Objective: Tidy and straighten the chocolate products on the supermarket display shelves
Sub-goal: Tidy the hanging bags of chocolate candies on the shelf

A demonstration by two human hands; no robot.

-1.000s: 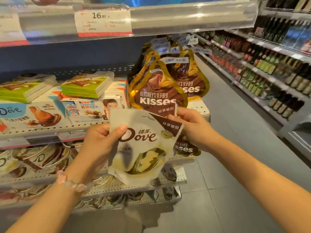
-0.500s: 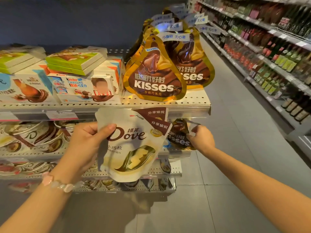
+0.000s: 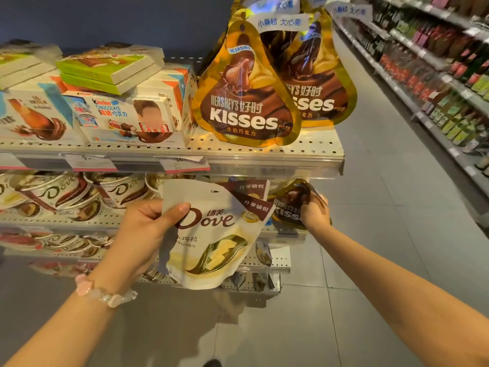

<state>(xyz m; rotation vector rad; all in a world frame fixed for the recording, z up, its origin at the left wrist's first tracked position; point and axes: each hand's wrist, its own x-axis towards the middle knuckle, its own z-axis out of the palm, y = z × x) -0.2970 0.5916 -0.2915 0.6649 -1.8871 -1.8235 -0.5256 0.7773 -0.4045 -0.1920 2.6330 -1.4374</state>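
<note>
— Holding what, exactly?

— The left hand (image 3: 143,231) is gripping white Dove pouches (image 3: 211,234) by their upper left edge, thumb across the logo, just in front of the second shelf (image 3: 280,230). The right hand (image 3: 313,211), just to the right of the pouches, is closing its fingers around a dark Kisses bag (image 3: 287,205) under the top shelf (image 3: 304,165).

— Which step is this?

— Seemingly clearing a misplaced bag; next it likely needs lifting up beside the gold Kisses bags (image 3: 246,102) above both hands.

— Anything different from a second ago?

— Yes: the right hand is no longer pinching the pouches' corner and has reached behind them.
</note>
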